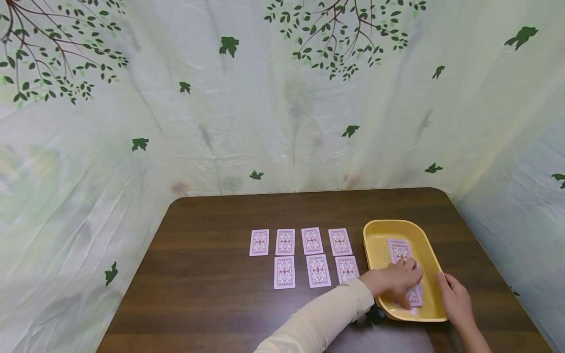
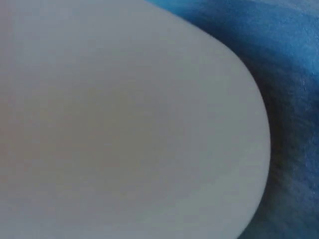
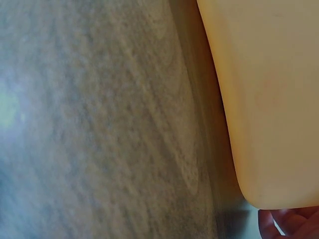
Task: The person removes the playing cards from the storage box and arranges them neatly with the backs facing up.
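Inside the yellow tray (image 1: 399,226), my left hand (image 1: 397,280) reaches over purple-backed playing cards (image 1: 399,249), its bent fingers and thumb low over them. Whether it pinches one I cannot tell. My right hand (image 1: 456,299) grips the tray's right rim near the front corner, thumb at the edge. In the right wrist view, fingertips (image 3: 294,221) show just past the end of the tray (image 3: 274,99). A pale blurred surface (image 2: 124,119) fills most of the left wrist view, hiding the left hand there.
Left of the tray, several face-down cards (image 1: 285,242) lie in two rows on the brown wooden table (image 1: 212,284). My left sleeve (image 1: 322,318) crosses the table's front, partly over the lower row's right end. A leaf-patterned white curtain (image 1: 282,122) hangs behind.
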`<action>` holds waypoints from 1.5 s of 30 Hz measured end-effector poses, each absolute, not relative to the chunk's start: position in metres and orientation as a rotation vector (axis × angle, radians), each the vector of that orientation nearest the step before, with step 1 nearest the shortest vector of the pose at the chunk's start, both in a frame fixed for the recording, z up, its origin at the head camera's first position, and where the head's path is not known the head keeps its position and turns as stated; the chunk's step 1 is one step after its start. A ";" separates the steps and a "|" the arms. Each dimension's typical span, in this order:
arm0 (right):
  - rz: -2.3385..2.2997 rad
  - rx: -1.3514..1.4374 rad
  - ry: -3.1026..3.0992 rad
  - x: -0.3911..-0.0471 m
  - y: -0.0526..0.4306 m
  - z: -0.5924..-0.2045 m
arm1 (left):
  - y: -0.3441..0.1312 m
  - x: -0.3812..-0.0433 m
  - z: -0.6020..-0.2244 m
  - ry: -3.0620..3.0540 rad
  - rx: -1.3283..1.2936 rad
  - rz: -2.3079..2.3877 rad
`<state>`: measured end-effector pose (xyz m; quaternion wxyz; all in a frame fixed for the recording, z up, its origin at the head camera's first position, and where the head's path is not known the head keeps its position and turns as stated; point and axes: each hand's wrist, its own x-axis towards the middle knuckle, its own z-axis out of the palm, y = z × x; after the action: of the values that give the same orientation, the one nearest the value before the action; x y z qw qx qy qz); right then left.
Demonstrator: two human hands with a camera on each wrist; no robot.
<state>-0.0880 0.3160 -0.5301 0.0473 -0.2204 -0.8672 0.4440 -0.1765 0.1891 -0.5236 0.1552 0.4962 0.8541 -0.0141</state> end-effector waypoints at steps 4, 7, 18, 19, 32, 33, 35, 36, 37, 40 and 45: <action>1.341 -0.658 -2.644 -0.088 0.314 -0.531 | 0.186 -0.177 -0.524 2.459 1.439 -0.073; 1.327 -0.643 -2.643 -0.088 0.314 -0.533 | 0.186 -0.179 -0.521 2.484 1.481 -0.097; 1.283 -0.655 -2.687 -0.088 0.317 -0.532 | 0.139 -0.208 -0.437 2.611 1.853 -0.127; 1.294 -0.668 -2.694 -0.087 0.317 -0.532 | 0.128 -0.211 -0.431 2.608 1.884 -0.125; 1.286 -0.692 -2.724 -0.090 0.318 -0.529 | -0.052 -0.241 -0.424 2.594 1.757 -0.203; 1.291 -0.699 -2.728 -0.090 0.318 -0.529 | -0.064 -0.242 -0.426 2.602 1.722 -0.206; 1.298 -0.705 -2.732 -0.089 0.319 -0.529 | -0.087 -0.244 -0.433 2.618 1.658 -0.206; 1.306 -0.706 -2.733 -0.089 0.319 -0.530 | -0.097 -0.244 -0.436 2.626 1.624 -0.194; 1.305 -0.705 -2.735 -0.089 0.319 -0.530 | -0.106 -0.244 -0.440 2.635 1.594 -0.180; 1.282 -0.681 -2.745 -0.090 0.319 -0.531 | -0.132 -0.242 -0.452 2.679 1.506 -0.129; 1.260 -0.661 -2.741 -0.091 0.317 -0.532 | -0.164 -0.233 -0.478 2.716 1.373 -0.022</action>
<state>-0.0911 0.3170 -0.5324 0.0267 -0.2139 -0.8873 0.4077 -0.2327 -0.1642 -0.4781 0.0490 0.4507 0.8913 -0.0071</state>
